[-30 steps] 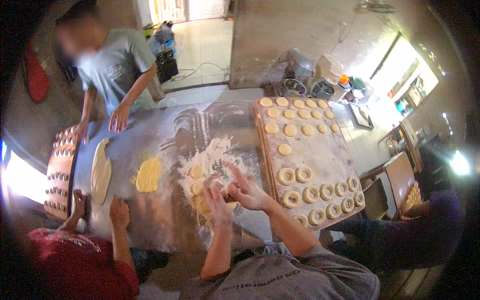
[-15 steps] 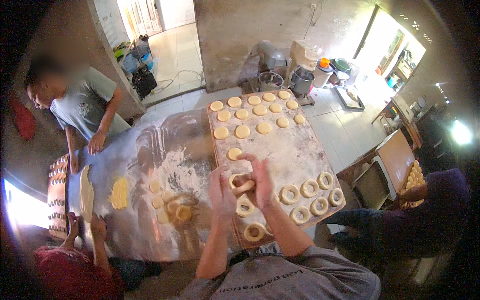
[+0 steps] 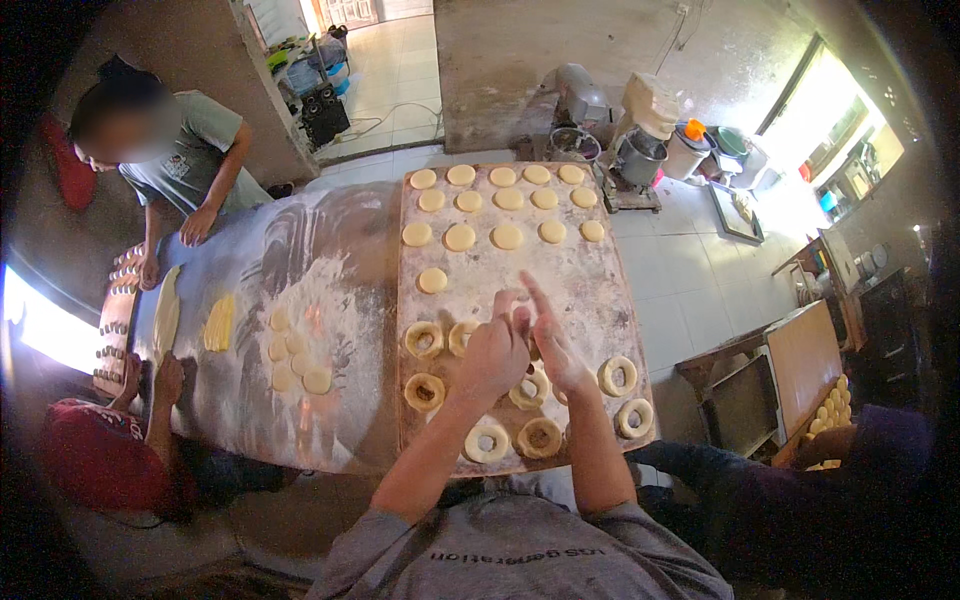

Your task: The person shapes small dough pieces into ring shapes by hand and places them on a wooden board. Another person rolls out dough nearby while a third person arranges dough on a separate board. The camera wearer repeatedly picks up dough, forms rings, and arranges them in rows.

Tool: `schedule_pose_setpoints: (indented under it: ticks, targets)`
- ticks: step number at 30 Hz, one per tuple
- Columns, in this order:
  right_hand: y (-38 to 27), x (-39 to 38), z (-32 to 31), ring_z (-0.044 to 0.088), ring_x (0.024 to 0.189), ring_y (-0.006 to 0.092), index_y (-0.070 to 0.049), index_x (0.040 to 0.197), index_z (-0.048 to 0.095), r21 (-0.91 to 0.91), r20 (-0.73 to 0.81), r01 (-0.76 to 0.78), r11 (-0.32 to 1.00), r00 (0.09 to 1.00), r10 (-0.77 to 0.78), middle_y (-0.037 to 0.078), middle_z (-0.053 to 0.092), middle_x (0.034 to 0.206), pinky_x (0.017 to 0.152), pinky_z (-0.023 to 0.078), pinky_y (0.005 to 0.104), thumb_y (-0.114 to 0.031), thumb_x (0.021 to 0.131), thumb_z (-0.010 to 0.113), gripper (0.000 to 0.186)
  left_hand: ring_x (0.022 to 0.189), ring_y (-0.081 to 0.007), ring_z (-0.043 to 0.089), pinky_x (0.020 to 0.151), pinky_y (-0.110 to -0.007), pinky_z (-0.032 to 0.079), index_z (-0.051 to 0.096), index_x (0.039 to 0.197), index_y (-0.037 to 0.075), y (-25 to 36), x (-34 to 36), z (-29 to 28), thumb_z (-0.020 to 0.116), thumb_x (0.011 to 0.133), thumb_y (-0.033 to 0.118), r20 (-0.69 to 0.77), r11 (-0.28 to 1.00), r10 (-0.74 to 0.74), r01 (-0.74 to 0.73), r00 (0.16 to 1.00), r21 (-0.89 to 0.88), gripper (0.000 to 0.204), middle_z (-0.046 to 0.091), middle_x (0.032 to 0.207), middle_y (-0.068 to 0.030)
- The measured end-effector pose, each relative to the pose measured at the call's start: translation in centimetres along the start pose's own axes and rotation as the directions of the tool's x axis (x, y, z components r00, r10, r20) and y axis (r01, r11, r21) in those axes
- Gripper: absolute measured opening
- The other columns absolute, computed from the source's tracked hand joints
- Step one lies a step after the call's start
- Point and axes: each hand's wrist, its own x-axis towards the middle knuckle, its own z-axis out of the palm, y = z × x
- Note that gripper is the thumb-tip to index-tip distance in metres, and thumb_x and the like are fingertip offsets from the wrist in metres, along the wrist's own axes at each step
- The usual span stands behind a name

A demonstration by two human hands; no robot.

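My left hand [image 3: 497,352], fingers curled, and my right hand [image 3: 557,355], index finger stretched upward, meet above a floured wooden board [image 3: 590,290]. What lies between them is hidden. Beneath and around them sit dough rings [image 3: 617,377], several with open centres. Rows of round dough discs [image 3: 508,235] cover the board's far half, and a lone disc [image 3: 432,280] lies left of my fingers. On the floured steel table [image 3: 360,430] to the left is a small cluster of dough discs [image 3: 317,379].
A co-worker in a grey-green shirt [image 3: 190,150] leans over flattened dough [image 3: 165,310] and a yellow patch [image 3: 218,325]; another in red [image 3: 110,460] works opposite. Mixers [image 3: 645,140] stand by the wall. A dark-clothed person [image 3: 870,470] is right, beside a tray of dough balls [image 3: 830,410].
My hands moved from the floured steel onto the board. A ring seen between them half a second ago is now hidden, and my right index finger has straightened.
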Motion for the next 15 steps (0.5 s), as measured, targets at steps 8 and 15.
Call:
schedule_pose_setpoints:
  ticks: [8, 15]
  targets:
    - [4.1, 3.4, -3.9, 0.065, 0.083, 0.0365, 0.0, 0.147, 0.01, -0.662, -0.174, -0.387, 0.642, 0.912, 0.37, 0.021, 0.065, 0.096, 0.08, 0.049, 0.042, -0.05, 0.09, 0.054, 0.088, 0.127, -0.0505, 0.039, 0.107, -0.056, 0.028, 0.014, 0.151, 0.009, -3.7, 7.2, 2.6, 0.041, 0.094, 0.054, -0.087, 0.884, -0.283, 0.295, 0.955, 0.362, 0.077, 0.039, 0.135, -0.0364]
    - [3.3, 2.2, -2.5, 0.055, 0.112, 0.0376, -0.013, 0.149, 0.023, -0.907, -0.105, -0.271, 0.322, 0.887, 0.45, 0.021, 0.06, 0.115, 0.094, 0.035, 0.0615, -0.041, 0.079, 0.067, 0.087, 0.134, -0.0458, 0.031, 0.109, -0.059, 0.023, 0.016, 0.152, 0.013, -3.5, 4.4, 1.4, 0.063, 0.081, 0.028, 0.199, 0.721, -0.312, 0.095, 0.929, 0.686, 0.086, 0.028, 0.145, -0.0299]
